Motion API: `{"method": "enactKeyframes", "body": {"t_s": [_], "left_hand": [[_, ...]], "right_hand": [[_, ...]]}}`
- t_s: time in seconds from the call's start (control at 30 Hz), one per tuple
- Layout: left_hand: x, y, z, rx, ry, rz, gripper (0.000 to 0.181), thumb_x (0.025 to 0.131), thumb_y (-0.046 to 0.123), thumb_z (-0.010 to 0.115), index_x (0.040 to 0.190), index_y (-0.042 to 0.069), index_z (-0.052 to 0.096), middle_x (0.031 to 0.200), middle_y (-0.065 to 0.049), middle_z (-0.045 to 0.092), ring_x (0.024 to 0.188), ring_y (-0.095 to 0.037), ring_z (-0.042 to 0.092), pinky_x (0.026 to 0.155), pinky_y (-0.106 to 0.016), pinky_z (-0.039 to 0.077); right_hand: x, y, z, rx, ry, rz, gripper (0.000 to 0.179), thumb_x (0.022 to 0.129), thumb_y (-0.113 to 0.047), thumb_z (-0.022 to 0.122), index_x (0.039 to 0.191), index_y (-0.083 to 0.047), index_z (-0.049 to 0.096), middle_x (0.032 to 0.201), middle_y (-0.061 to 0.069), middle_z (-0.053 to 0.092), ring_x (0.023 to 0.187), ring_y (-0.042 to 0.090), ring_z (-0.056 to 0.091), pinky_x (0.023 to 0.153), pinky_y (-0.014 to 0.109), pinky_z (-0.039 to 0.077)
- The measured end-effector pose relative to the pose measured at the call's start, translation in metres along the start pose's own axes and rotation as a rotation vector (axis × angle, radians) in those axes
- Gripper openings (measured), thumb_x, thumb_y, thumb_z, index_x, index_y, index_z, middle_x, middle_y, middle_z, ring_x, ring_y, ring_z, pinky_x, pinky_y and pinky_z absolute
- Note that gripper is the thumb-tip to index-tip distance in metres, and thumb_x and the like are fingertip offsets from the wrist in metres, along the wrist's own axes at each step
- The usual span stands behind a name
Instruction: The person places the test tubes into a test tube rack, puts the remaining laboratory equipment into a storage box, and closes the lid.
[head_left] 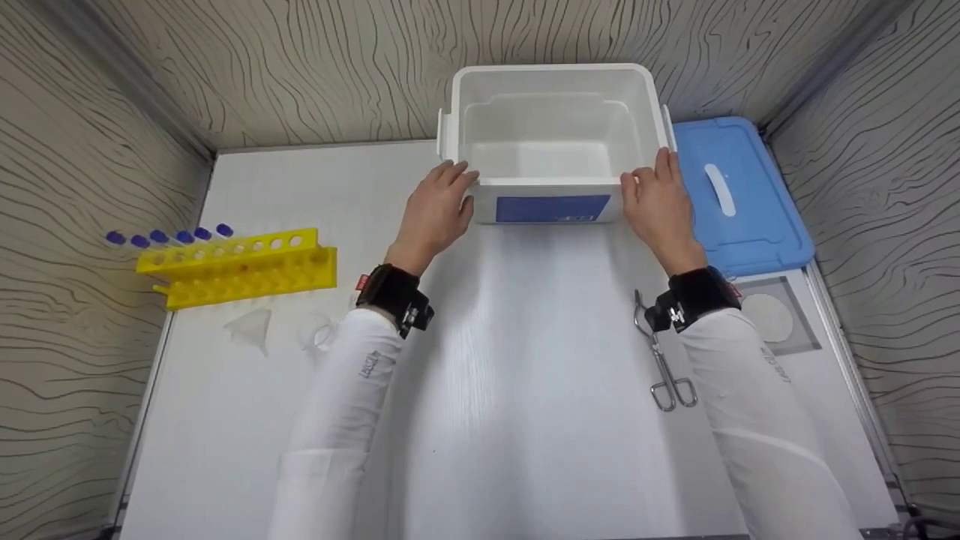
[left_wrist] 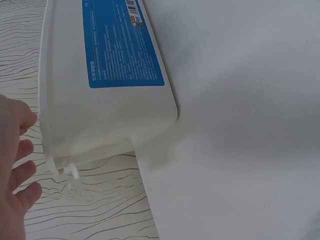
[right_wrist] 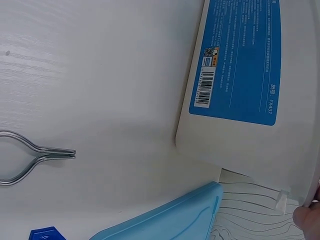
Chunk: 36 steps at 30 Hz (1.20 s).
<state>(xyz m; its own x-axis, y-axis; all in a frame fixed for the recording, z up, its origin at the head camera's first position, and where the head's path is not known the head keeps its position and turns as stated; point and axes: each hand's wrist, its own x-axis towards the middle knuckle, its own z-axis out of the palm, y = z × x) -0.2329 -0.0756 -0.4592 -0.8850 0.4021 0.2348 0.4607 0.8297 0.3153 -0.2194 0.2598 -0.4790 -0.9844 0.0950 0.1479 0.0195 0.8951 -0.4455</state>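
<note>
A white plastic box (head_left: 555, 182) with a blue label (head_left: 551, 208) stands against the back wall, its top open. My left hand (head_left: 435, 214) is at its front left corner, fingertips right at the rim and thumb apart below them. In the left wrist view, these fingers (left_wrist: 22, 172) are bent slightly beside the rim. My right hand (head_left: 660, 210) is at the front right corner, with its longer fingers extended over the rim. Only its fingertips (right_wrist: 302, 217) show at the edge of the right wrist view.
A blue lid (head_left: 750, 217) with a white handle lies right of the box. Metal tongs (head_left: 660, 367) and a white disc (head_left: 765, 317) flank my right forearm. At left are a yellow rack (head_left: 247, 274) with several blue-capped tubes, a funnel (head_left: 251, 328) and clear glassware (head_left: 319, 335).
</note>
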Motion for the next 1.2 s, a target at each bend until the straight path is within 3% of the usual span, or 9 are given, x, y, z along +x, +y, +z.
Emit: {"method": "enactKeyframes", "body": {"t_s": [0.2, 0.57, 0.9, 1.2], "left_hand": [[0.005, -0.002, 0.014, 0.000, -0.033, -0.032, 0.035, 0.097, 0.015, 0.060, 0.131, 0.008, 0.063, 0.134, -0.013, 0.064, 0.140, -0.032, 0.047, 0.119, -0.041, 0.037], [0.004, -0.006, 0.020, 0.010, 0.014, -0.027, 0.027, 0.102, 0.014, 0.052, 0.124, 0.010, 0.067, 0.120, -0.012, 0.069, 0.134, -0.028, 0.053, 0.110, -0.040, 0.048], [-0.013, -0.011, 0.017, -0.023, 0.065, -0.041, 0.027, 0.100, 0.012, 0.054, 0.123, 0.008, 0.067, 0.118, -0.013, 0.070, 0.134, -0.029, 0.053, 0.111, -0.040, 0.047], [-0.031, -0.014, 0.015, -0.036, 0.081, -0.054, 0.026, 0.099, 0.013, 0.055, 0.121, 0.009, 0.069, 0.118, -0.011, 0.070, 0.132, -0.029, 0.055, 0.109, -0.041, 0.048]], "right_hand": [[-0.001, -0.008, 0.005, 0.003, -0.047, -0.015, 0.057, 0.106, -0.036, 0.034, 0.127, 0.012, 0.058, 0.160, 0.032, 0.022, 0.152, 0.046, 0.016, 0.119, 0.061, 0.027], [-0.002, -0.011, 0.002, -0.020, -0.066, -0.015, 0.056, 0.106, -0.035, 0.034, 0.125, 0.013, 0.057, 0.160, 0.033, 0.021, 0.152, 0.046, 0.015, 0.120, 0.059, 0.026], [-0.005, -0.023, 0.005, -0.019, -0.064, -0.042, 0.054, 0.105, -0.033, 0.036, 0.124, 0.013, 0.059, 0.158, 0.034, 0.024, 0.150, 0.048, 0.019, 0.110, 0.066, 0.037], [-0.021, -0.032, 0.008, -0.019, -0.057, -0.055, 0.053, 0.104, -0.032, 0.039, 0.120, 0.013, 0.062, 0.157, 0.035, 0.025, 0.149, 0.049, 0.021, 0.104, 0.068, 0.042]]}}
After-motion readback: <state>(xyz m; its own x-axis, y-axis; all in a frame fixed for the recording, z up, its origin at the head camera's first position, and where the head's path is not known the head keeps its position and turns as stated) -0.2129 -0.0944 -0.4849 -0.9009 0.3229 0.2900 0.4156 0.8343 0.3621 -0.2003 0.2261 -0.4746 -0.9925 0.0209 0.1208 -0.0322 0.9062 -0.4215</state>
